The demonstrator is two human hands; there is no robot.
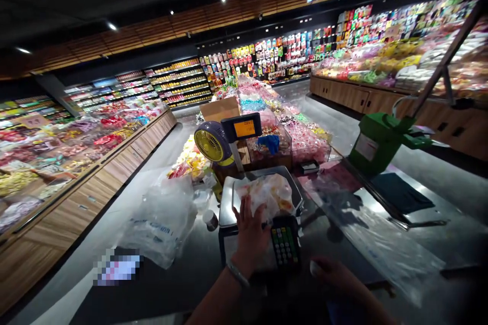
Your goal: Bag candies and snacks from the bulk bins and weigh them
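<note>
Clear plastic bag of goods (280, 190) lies on the steel pan of the counter scale (227, 205), where my left hand (249, 236) is open, fingers loosely spread, fingertips seemingly touching the bag's near edge without gripping it. I judge this to be the weighing step, and the next move calls for easing those fingers off the bag so its weight reads true. My right hand (330, 270) sits low in shadow beside the keypad (285, 245), its grip impossible to tell.
</note>
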